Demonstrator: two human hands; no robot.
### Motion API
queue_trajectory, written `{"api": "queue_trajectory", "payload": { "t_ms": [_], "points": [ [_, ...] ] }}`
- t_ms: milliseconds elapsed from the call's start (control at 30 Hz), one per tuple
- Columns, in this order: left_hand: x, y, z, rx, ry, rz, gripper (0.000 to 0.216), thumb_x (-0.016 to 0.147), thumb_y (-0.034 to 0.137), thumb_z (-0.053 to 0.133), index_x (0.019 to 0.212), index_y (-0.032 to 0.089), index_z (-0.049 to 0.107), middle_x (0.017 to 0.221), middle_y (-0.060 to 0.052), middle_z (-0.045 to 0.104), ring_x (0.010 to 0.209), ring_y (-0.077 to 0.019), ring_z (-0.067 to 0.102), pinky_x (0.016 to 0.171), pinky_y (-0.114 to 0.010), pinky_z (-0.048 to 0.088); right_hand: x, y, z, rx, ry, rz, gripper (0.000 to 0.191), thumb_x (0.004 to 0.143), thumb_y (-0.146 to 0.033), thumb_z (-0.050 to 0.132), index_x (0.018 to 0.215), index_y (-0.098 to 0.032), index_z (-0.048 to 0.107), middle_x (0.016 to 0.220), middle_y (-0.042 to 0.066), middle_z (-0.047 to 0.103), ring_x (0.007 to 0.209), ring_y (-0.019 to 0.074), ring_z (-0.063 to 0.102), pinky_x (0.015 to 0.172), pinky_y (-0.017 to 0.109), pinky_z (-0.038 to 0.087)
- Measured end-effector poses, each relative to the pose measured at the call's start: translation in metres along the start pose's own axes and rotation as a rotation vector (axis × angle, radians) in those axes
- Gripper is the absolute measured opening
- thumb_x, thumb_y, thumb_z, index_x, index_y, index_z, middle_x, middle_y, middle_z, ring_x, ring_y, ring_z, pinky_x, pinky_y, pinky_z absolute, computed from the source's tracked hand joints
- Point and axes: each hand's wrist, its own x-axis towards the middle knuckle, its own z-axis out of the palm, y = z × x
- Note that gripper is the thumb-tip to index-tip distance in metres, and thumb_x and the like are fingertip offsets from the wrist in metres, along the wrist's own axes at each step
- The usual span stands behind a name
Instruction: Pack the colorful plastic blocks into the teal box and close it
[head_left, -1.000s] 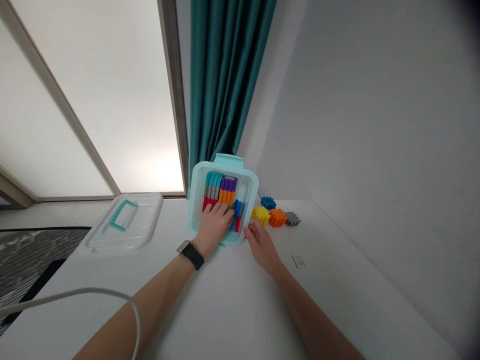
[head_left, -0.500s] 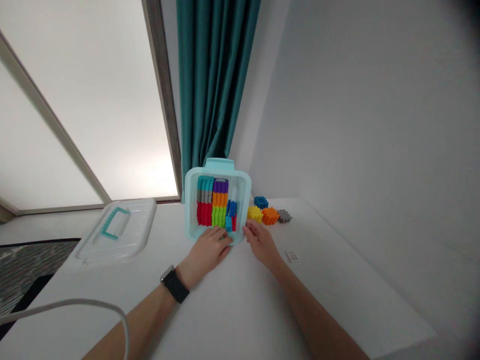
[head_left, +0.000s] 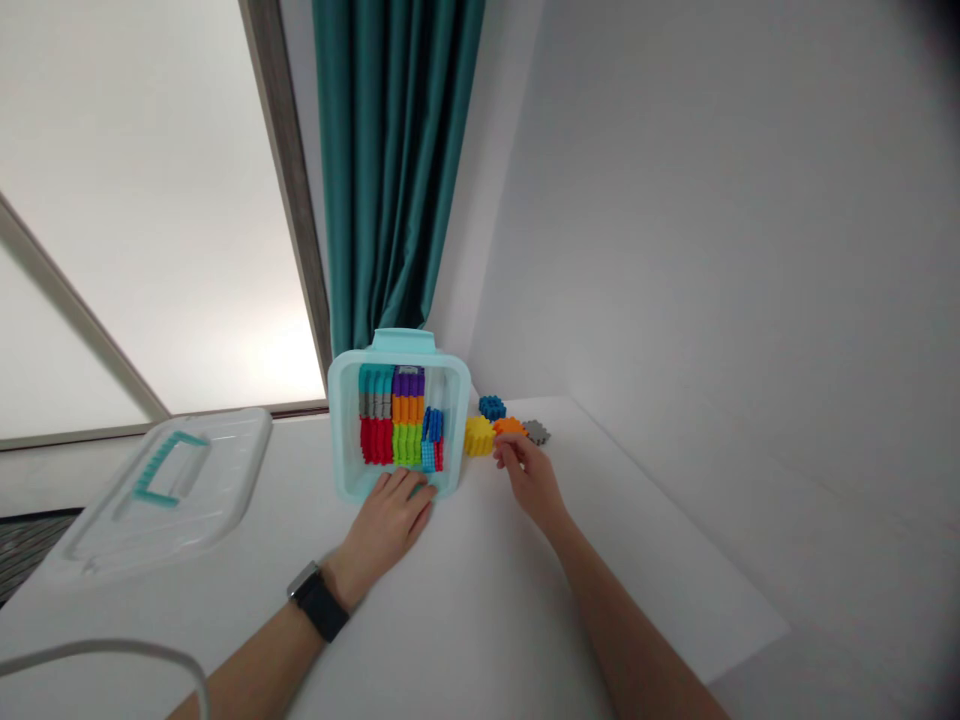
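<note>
A light turquoise storage box [head_left: 341, 430] stands on the white table, its inside facing me. Upright rows of notched interlocking plastic tiles [head_left: 409, 410] in several colours fill much of it. My left hand [head_left: 390, 515], wearing a watch, is closed over the box's near rim, its fingertips reaching inside. My right hand [head_left: 529, 475] is in front of the loose tiles, its fingers bent and slightly apart, with no piece visible in them. Beside the box are yellow tiles [head_left: 479, 437], orange tiles [head_left: 510, 427] partly behind my right hand, blue tiles [head_left: 492, 407] and grey tiles [head_left: 537, 432].
A clear lid [head_left: 232, 480] with a turquoise handle lies left of the box. At the lower left a pale cable [head_left: 112, 647] crosses the view. Behind the box hangs a green curtain [head_left: 390, 180], and a grey wall [head_left: 675, 250] borders the table on the right.
My right hand has left the box's right edge and shifted over to the orange tiles. My left hand stays at the near rim. The view has turned slightly right.
</note>
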Motion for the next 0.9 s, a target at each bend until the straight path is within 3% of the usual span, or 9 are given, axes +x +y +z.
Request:
{"api": "queue_trajectory", "payload": {
  "t_ms": [300, 433, 667, 900],
  "points": [
    [-0.001, 0.003, 0.002, 0.038, 0.032, -0.004, 0.019, 0.096, 0.017, 0.050, 0.107, 0.020, 0.064, 0.106, -0.008, 0.066, 0.097, -0.0249, 0.056, 0.082, -0.038, 0.040, 0.005, 0.029, -0.054, -0.231, 0.171, 0.009, 0.023, 0.092, -0.037, 0.044, 0.097, -0.020, 0.059, 0.080, 0.006, 0.070, 0.073, 0.0199, 0.063, 0.064, 0.031, 0.048],
    [-0.001, 0.002, 0.003, 0.058, 0.053, 0.016, 0.020, 0.095, 0.016, 0.050, 0.110, 0.019, 0.064, 0.106, -0.008, 0.066, 0.099, -0.0260, 0.056, 0.083, -0.040, 0.041, 0.005, 0.049, -0.074, -0.435, 0.156, 0.041, 0.026, 0.093, -0.033, 0.038, 0.101, -0.019, 0.059, 0.094, 0.010, 0.072, 0.077, 0.0208, 0.064, 0.067, 0.033, 0.049],
    [-0.001, 0.001, 0.004, 0.058, 0.076, 0.040, 0.023, 0.096, 0.016, 0.047, 0.109, 0.020, 0.064, 0.105, -0.008, 0.067, 0.098, -0.0260, 0.057, 0.082, -0.039, 0.041, 0.017, 0.070, -0.069, -0.653, 0.104, 0.087, 0.027, 0.082, -0.029, 0.056, 0.106, -0.018, 0.060, 0.114, 0.015, 0.065, 0.114, 0.0299, 0.056, 0.096, 0.043, 0.043],
    [0.000, 0.001, 0.003, 0.056, 0.078, 0.044, 0.025, 0.096, 0.017, 0.044, 0.110, 0.020, 0.065, 0.104, -0.008, 0.067, 0.097, -0.0253, 0.057, 0.081, -0.039, 0.041, 0.030, 0.079, -0.060, -0.803, 0.046, 0.152, 0.032, 0.082, -0.037, 0.065, 0.110, -0.023, 0.058, 0.111, 0.012, 0.066, 0.111, 0.0319, 0.054, 0.091, 0.043, 0.038]
  ]
}}
